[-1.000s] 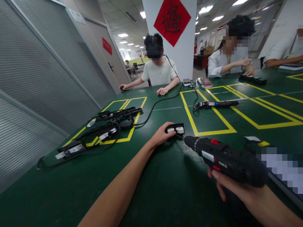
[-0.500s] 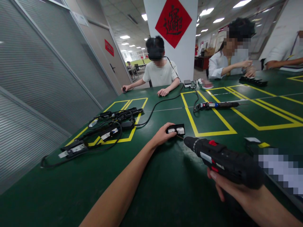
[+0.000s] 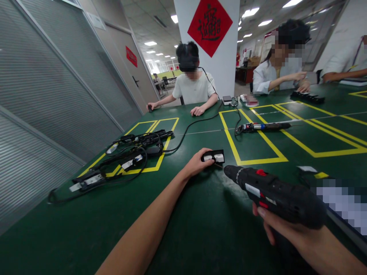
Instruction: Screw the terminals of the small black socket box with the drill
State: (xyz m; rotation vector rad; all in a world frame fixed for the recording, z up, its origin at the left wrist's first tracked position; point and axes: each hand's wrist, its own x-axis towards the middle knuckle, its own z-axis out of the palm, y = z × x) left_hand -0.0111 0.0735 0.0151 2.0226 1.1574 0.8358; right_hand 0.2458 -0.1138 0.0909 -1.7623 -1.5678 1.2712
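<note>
My left hand (image 3: 196, 164) rests on the green table (image 3: 200, 229), its fingers closed on the left end of a small black adapter block (image 3: 214, 156) with white labels. My right hand (image 3: 282, 229) grips a black cordless drill (image 3: 275, 195) with red buttons. The drill points left and away, and its bit tip sits just right of the block, close to its near edge. Most of my right fingers are hidden under the drill body.
Several black power adapters with tangled cables (image 3: 126, 158) lie in a yellow-taped box at the left. A corded screwdriver (image 3: 263, 126) lies in another yellow box beyond. Three other people sit at the far side. A pixelated patch (image 3: 342, 204) covers the right edge.
Almost nothing differs; the view shifted slightly, and both hands, the block and the drill keep their places.
</note>
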